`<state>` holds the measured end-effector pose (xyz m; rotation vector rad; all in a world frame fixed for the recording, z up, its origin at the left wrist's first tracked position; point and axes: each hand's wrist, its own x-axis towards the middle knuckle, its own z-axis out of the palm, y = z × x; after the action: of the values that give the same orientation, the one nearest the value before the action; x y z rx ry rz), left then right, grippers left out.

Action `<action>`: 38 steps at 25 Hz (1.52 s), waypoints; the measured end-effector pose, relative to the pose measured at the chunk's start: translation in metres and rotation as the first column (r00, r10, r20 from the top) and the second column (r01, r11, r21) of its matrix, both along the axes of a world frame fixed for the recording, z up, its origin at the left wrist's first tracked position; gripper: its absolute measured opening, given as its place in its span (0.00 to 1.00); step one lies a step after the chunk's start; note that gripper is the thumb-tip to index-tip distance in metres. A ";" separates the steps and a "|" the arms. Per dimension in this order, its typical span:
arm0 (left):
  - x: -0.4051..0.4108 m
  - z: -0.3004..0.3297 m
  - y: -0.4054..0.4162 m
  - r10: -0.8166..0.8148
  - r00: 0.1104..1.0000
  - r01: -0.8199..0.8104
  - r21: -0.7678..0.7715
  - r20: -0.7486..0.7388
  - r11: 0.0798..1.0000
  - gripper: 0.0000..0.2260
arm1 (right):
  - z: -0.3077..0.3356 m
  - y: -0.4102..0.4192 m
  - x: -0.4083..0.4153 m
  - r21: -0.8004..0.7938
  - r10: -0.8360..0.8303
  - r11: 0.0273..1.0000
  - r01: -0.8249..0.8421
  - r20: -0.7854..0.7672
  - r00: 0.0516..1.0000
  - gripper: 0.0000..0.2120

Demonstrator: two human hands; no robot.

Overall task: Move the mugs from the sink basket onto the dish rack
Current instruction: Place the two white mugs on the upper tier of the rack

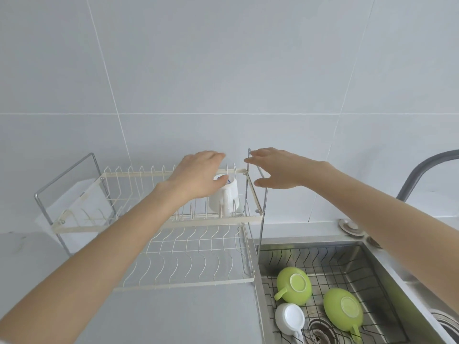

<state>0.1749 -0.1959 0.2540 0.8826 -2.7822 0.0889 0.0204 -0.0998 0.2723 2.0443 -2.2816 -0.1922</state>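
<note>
A white mug (224, 198) stands upside down at the right end of the cream dish rack's upper tier (139, 174). My left hand (196, 175) lies over its base, thumb and fingers closed on it. To the right, my right hand (280, 170) hovers with fingers spread, its fingertips at the rack's chrome end frame (249, 184), holding nothing. Down in the sink, the black wire basket (347, 259) holds three upturned mugs: a green mug (294, 285), a second green mug (344, 310) and a small white mug (289, 321).
The rack's lower tier (188, 284) of white wires reaches toward me over the grey counter (173, 316). A grey faucet (422, 170) arches in at the right. The steel sink's rim (258, 289) borders the rack, with its drain (319, 330) under the basket. Tiled wall stands behind.
</note>
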 end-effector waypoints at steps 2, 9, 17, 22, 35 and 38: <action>-0.002 0.004 0.021 -0.013 0.998 0.010 -0.047 -0.069 0.999 0.24 | 0.000 0.021 -0.003 -0.070 -0.010 0.997 0.011 0.018 1.000 0.29; -0.029 -0.008 0.089 -0.066 0.986 0.064 -0.018 -0.154 0.998 0.24 | -0.020 0.084 -0.027 -0.193 -0.036 0.980 0.050 0.073 0.997 0.31; -0.072 -0.034 0.136 -0.088 0.991 0.086 -0.022 -0.096 0.996 0.25 | -0.052 0.124 -0.069 -0.122 -0.075 0.988 0.091 0.126 0.989 0.31; -0.089 -0.067 0.154 -0.069 0.996 0.073 0.065 -0.064 0.995 0.25 | -0.088 0.139 -0.087 -0.057 -0.080 0.994 0.093 0.203 0.976 0.31; -0.114 -0.202 0.154 -0.031 0.988 -0.052 0.516 0.151 0.855 0.26 | -0.226 0.143 -0.121 0.205 -0.194 0.972 0.115 0.423 0.885 0.33; -0.123 -0.241 0.154 -0.002 0.980 -0.127 0.626 0.201 0.770 0.26 | -0.257 0.139 -0.124 0.280 -0.236 0.954 0.108 0.478 0.846 0.32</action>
<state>0.0518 -0.0420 0.0128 1.1572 -2.9905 -0.8641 -0.1036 0.0393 0.0157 2.2107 -2.8924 0.0787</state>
